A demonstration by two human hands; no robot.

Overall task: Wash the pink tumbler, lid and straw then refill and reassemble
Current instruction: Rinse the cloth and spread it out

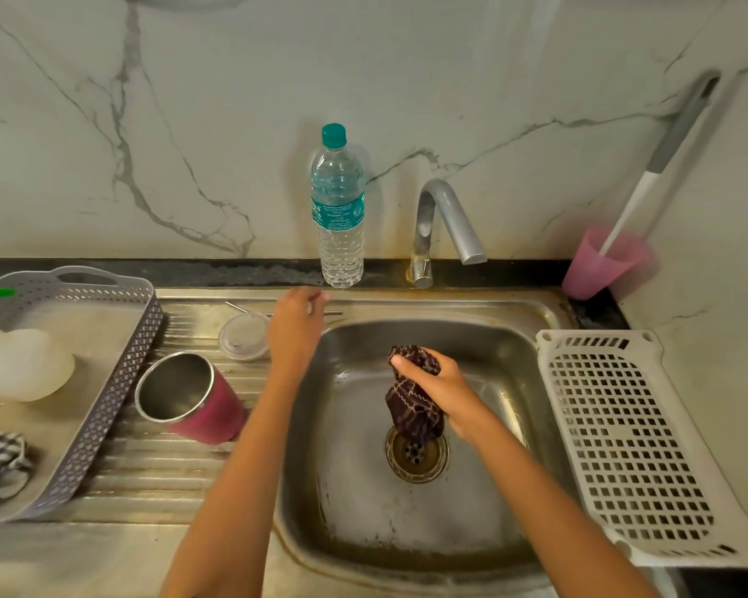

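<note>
Pink tumbler [191,397] sits empty on the drainboard [156,476].

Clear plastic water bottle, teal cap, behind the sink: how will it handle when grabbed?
The clear plastic water bottle with teal cap seems full or close to it, so probably heavy for its size. Tall and narrow, it would likely tip if pushed near the top. Its ribbed lower wall should help grip.

Soft even light; wide-angle edge bending; left edge blurred
</note>
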